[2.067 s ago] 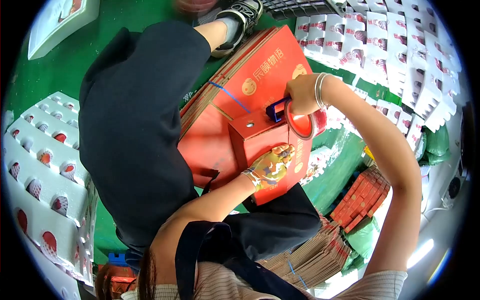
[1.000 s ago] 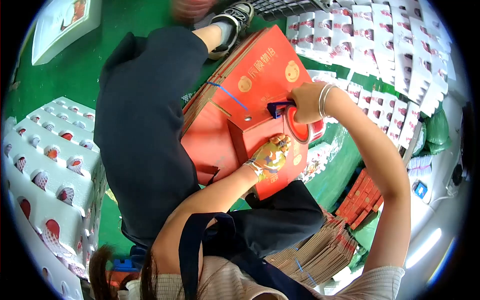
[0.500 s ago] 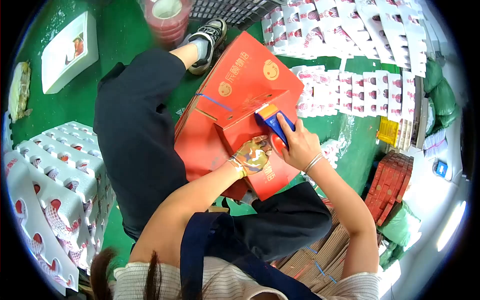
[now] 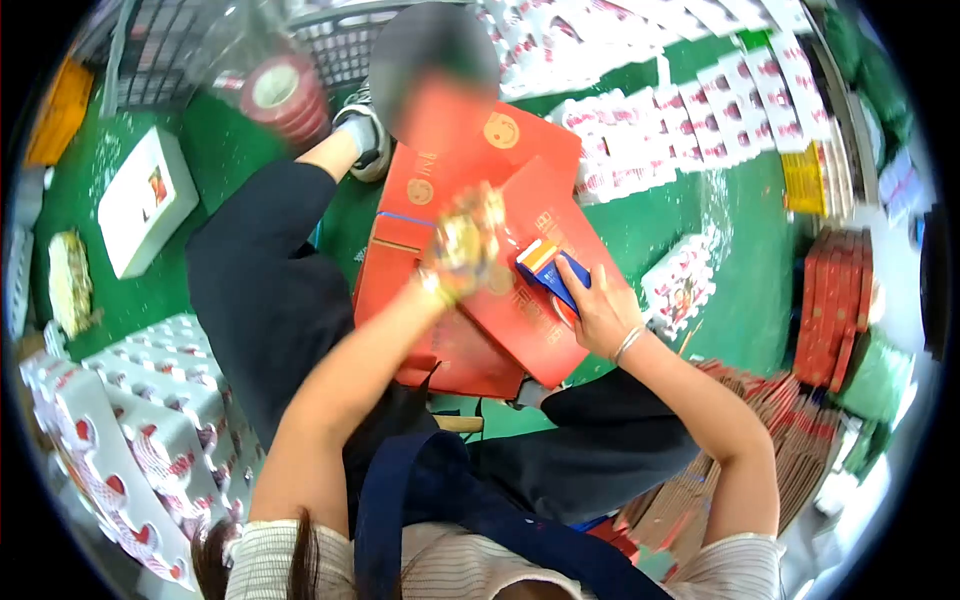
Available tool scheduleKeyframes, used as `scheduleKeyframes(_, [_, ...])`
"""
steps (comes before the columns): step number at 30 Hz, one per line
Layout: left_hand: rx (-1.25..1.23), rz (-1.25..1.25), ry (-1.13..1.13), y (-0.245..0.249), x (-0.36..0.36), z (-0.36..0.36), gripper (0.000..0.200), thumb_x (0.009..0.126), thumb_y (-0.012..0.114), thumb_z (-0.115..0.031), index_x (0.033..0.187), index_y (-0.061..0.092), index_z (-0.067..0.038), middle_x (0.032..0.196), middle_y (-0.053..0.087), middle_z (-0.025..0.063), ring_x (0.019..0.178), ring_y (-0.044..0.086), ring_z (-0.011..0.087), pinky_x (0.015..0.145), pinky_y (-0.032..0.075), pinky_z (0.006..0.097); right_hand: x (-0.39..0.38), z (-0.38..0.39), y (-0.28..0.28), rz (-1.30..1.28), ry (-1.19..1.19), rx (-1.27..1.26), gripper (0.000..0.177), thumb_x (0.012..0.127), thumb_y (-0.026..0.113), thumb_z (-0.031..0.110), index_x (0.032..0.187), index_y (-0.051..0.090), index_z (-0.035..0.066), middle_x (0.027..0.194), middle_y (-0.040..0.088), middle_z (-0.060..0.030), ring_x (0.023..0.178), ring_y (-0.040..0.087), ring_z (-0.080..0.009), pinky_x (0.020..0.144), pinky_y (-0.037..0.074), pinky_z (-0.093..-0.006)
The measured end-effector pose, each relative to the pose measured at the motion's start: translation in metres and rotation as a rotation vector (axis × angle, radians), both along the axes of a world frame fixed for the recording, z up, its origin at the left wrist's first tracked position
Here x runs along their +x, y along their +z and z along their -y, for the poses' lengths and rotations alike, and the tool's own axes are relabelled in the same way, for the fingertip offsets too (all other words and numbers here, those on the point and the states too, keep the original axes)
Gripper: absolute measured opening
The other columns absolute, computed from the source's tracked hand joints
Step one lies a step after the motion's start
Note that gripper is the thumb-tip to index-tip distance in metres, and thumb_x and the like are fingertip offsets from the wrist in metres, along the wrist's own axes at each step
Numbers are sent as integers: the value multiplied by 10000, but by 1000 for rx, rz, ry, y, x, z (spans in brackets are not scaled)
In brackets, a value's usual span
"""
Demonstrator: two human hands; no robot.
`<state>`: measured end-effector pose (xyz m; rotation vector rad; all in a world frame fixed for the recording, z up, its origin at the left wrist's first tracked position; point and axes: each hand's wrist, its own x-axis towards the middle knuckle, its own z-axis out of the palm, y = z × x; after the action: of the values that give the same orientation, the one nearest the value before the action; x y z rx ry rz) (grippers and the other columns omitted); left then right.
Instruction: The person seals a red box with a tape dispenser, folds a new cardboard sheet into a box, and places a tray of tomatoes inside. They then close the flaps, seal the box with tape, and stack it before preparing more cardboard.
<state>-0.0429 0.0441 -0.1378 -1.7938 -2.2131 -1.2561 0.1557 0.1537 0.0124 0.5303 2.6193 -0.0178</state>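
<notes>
My right hand (image 4: 605, 315) grips a blue tape dispenser (image 4: 552, 278) with an orange-and-white front end and a red roll. The dispenser lies over a folded red carton (image 4: 535, 325) with gold print. My left hand (image 4: 462, 245), in a patterned glove, is at the carton's left side, its fingers smeared by motion. Under the carton, between my knees, lie more flat red cartons (image 4: 395, 290) with gold smiling-face prints. A blue strap (image 4: 408, 217) crosses them.
White foam trays (image 4: 170, 400) are stacked at left; printed sheets (image 4: 690, 125) lie in rows at upper right. A white foam box (image 4: 150, 205), red tape rolls (image 4: 285, 95) and a grey crate (image 4: 150, 60) stand ahead. Flattened cardboard (image 4: 745, 450) and red boxes (image 4: 833, 305) are at right.
My left hand has moved up and left from beside the tape dispenser. The red carton now lies flatter and more slanted; my right hand keeps the dispenser. The view has shifted.
</notes>
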Motion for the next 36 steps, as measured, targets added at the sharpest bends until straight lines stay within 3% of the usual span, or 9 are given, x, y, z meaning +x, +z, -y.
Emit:
scheduleKeyframes(1, [-49, 35, -26, 6, -19, -17, 460, 903, 440, -186, 1317, 519, -1, 1380, 504, 212, 1331, 428, 365, 1114, 308, 470, -1, 2, 0, 10, -24, 12, 764, 749, 632, 138, 1468, 376, 144, 1004, 529, -206, 829, 622, -332, 568, 537, -420])
scheduleKeyframes(2, [-318, -97, -109, 14, -28, -25, 544, 917, 461, -234, 1399, 425, 15, 1489, 372, 234, 1414, 312, 356, 1163, 213, 466, 4, 2, -1, 6, -65, 5, 764, 749, 632, 138, 1468, 376, 144, 1004, 529, -206, 829, 622, -332, 568, 537, -420])
scheduleKeyframes(4, [-422, -139, -120, 14, -12, -20, 636, 926, 480, -278, 1458, 321, 33, 1536, 300, 221, 1440, 274, 340, 1168, 197, 475, 6, -3, -7, -48, -14, -14, 797, 728, 644, 129, 1474, 365, 142, 1020, 529, -202, 829, 611, -323, 574, 538, -414])
scheduleKeyframes(10, [-503, -289, -124, 17, -7, -23, 681, 938, 485, -307, 1480, 271, 45, 1550, 279, 213, 1443, 270, 335, 1162, 186, 492, 33, -6, -2, -126, -95, -65, 755, 767, 627, 115, 1474, 374, 190, 1010, 510, -192, 887, 608, -335, 616, 524, -418])
scheduleKeyframes(14, [-533, -374, -108, 19, -4, -23, 666, 955, 464, -321, 1476, 278, 51, 1554, 272, 213, 1435, 278, 347, 1140, 208, 496, 101, -1, -2, -119, -115, -49, 754, 762, 616, 104, 1471, 385, 217, 1034, 524, -159, 873, 596, -303, 644, 530, -392])
scheduleKeyframes(18, [-536, -459, -122, 22, -1, -24, 654, 961, 455, -315, 1475, 283, 51, 1553, 263, 227, 1440, 256, 362, 1154, 171, 524, 171, 8, 0, -102, -176, -20, 746, 765, 611, 108, 1469, 395, 228, 930, 497, -114, 827, 561, -268, 632, 500, -356])
scheduleKeyframes(22, [-618, -572, -330, 36, 45, -23, 708, 934, 481, -329, 1478, 260, 67, 1561, 231, 241, 1467, 183, 381, 1178, 91, 534, 186, 14, -24, -193, -176, 37, 712, 776, 595, 112, 1457, 413, 215, 914, 486, -104, 802, 560, -252, 620, 492, -346])
scheduleKeyframes(29, [-538, -363, -652, 32, 161, -40, 840, 867, 587, -397, 1457, 262, 104, 1550, 207, 282, 1458, 142, 441, 1184, 100, 519, 203, 14, -41, -284, -225, 14, 697, 800, 585, 136, 1465, 398, 230, 953, 497, -112, 806, 563, -241, 648, 488, -338])
scheduleKeyframes(36, [-532, -431, -667, 33, 167, -41, 832, 845, 624, -412, 1438, 326, 90, 1539, 230, 285, 1452, 155, 446, 1178, 98, 527, 288, 0, -33, -193, -211, -38, 704, 828, 561, 137, 1481, 368, 315, 984, 513, -95, 862, 564, -243, 693, 481, -346])
